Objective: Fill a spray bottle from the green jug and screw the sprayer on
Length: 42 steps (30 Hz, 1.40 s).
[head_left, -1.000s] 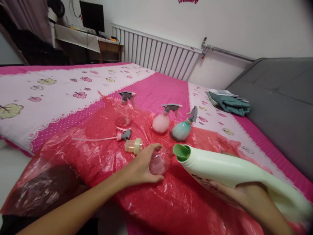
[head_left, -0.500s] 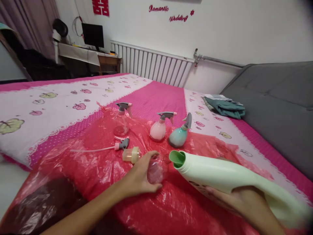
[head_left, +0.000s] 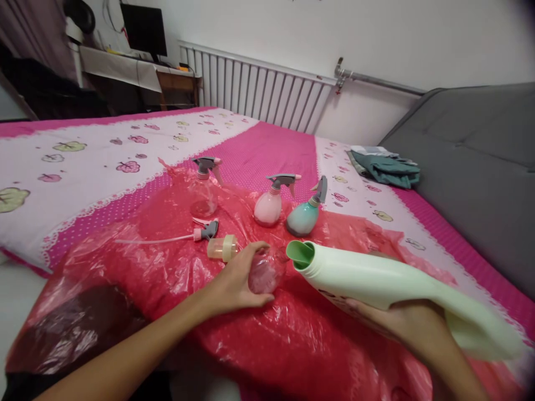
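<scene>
L hand (head_left: 233,285) curled round clear pink bottle (head_left: 266,273), thumb on near side, fingers on far side. Bottle is on red plastic sheet (head_left: 301,348), mid-frame; long axis roughly L-R, neck end tipped up a bit, pointing R toward jug. R hand (head_left: 412,326) holding pale green jug (head_left: 371,274) from below/near side; fingers partly hidden under it. Jug long axis runs L-R w/ slant: mouth end L & higher in frame, base R & lower. Green spout (head_left: 301,254) points L at bottle neck, right next to it; can't tell if touching.

Loose spray head (head_left: 204,229) lies L of bottle, tube pointing L, approx horiz. in frame. Yellowish cup (head_left: 221,248) on its side betw. spray head & L hand, axis L-R. Behind: clear spray bottle (head_left: 203,195) upright, pink spray bottle (head_left: 268,207) approx upright, teal spray bottle (head_left: 303,217) leaning, top to R.
</scene>
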Each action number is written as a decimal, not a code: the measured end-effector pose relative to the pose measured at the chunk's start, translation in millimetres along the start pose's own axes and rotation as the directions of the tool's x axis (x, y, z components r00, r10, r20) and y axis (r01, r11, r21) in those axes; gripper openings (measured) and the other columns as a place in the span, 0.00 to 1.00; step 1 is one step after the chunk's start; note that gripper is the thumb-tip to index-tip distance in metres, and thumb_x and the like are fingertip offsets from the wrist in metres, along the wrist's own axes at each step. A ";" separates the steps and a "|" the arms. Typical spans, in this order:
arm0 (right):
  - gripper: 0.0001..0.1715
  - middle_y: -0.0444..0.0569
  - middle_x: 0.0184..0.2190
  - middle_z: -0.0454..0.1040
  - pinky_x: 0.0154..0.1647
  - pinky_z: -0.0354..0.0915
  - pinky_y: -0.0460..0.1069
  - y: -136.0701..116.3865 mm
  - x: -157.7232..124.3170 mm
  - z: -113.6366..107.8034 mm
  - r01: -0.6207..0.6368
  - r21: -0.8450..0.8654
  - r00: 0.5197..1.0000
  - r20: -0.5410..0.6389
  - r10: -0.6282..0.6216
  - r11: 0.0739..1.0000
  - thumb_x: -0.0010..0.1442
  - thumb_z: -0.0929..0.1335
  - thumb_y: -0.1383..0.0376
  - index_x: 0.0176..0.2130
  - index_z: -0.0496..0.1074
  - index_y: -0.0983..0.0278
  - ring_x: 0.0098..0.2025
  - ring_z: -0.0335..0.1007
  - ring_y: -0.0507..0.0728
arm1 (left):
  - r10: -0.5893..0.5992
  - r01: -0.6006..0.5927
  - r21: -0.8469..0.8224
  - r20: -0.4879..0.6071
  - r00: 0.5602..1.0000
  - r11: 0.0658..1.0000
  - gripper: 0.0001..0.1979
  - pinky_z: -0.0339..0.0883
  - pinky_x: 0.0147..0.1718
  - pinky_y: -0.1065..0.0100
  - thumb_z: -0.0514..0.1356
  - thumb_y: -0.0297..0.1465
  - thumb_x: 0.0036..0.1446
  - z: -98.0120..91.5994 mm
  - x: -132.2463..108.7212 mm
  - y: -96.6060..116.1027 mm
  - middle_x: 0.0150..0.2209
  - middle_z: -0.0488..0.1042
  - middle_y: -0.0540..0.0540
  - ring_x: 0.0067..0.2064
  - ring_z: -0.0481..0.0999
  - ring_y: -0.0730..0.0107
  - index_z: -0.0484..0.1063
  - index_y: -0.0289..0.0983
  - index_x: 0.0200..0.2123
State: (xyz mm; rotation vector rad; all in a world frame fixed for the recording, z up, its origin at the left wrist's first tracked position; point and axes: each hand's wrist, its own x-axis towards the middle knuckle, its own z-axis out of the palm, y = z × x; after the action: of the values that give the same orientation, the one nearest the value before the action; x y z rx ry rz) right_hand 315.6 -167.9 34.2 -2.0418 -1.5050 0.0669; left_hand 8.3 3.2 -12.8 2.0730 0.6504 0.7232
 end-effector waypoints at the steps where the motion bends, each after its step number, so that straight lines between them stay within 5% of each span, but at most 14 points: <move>1: 0.49 0.59 0.58 0.81 0.68 0.67 0.74 0.5 0.3 -0.2 -0.009 0.011 1.000 0.006 0.009 1.000 0.58 0.74 0.37 0.67 0.69 0.60 0.62 0.76 0.78 | -0.004 0.004 0.005 0.003 1.000 1.000 0.45 0.66 0.69 0.36 0.75 0.37 0.49 -0.4 -0.1 0.0 0.65 0.72 0.34 0.67 0.74 0.36 0.61 0.42 0.67; 14: 0.49 0.56 0.64 0.78 0.70 0.65 0.77 -7.9 -0.7 1.2 -0.026 0.074 0.999 -0.033 0.029 0.997 0.55 0.75 0.37 0.66 0.71 0.56 0.67 0.72 0.80 | -0.013 0.013 0.044 -0.004 1.000 0.999 0.44 0.65 0.69 0.32 0.74 0.37 0.50 -1.9 -0.8 -0.6 0.66 0.72 0.33 0.68 0.73 0.34 0.60 0.42 0.67; 24: 0.44 0.56 0.53 0.84 0.64 0.70 0.75 -16.8 2.9 -5.2 -0.075 0.115 0.997 0.014 0.073 0.991 0.51 0.77 0.36 0.58 0.79 0.57 0.57 0.80 0.78 | 0.037 -0.035 0.102 -0.022 0.999 0.994 0.42 0.66 0.67 0.30 0.73 0.39 0.53 -2.8 1.0 -4.0 0.64 0.72 0.32 0.66 0.75 0.34 0.58 0.42 0.66; 30: 0.50 0.55 0.52 0.84 0.67 0.66 0.79 -17.6 2.7 -4.4 -0.127 0.115 0.991 -0.026 0.131 0.985 0.46 0.77 0.34 0.60 0.78 0.55 0.62 0.75 0.82 | 0.036 -0.032 0.120 -0.028 0.999 0.992 0.41 0.67 0.68 0.34 0.73 0.38 0.52 -3.5 3.3 0.9 0.63 0.73 0.34 0.66 0.76 0.36 0.59 0.41 0.65; 35: 0.47 0.54 0.54 0.82 0.62 0.70 0.78 -17.3 1.7 -3.1 -0.054 0.102 0.997 -0.046 0.059 0.993 0.50 0.78 0.36 0.62 0.75 0.53 0.58 0.79 0.80 | 0.038 -0.035 0.126 -0.024 0.999 0.991 0.41 0.68 0.67 0.34 0.73 0.38 0.53 -4.1 4.7 1.0 0.63 0.73 0.34 0.65 0.76 0.37 0.58 0.42 0.65; 42: 0.48 0.57 0.62 0.76 0.67 0.65 0.80 -12.5 -11.1 0.1 0.088 0.013 0.983 -0.165 -0.085 0.996 0.55 0.77 0.36 0.65 0.68 0.53 0.65 0.72 0.80 | 0.047 -0.046 0.139 -0.008 0.999 0.989 0.41 0.69 0.67 0.35 0.74 0.37 0.53 -5.1 3.7 3.2 0.63 0.73 0.34 0.65 0.76 0.37 0.58 0.41 0.65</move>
State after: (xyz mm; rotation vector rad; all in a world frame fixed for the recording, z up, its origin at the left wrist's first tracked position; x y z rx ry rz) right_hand 301.0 -175.4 37.0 -1.9134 -1.4815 -0.1175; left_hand 7.9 6.7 -6.7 2.2189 0.6772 0.7350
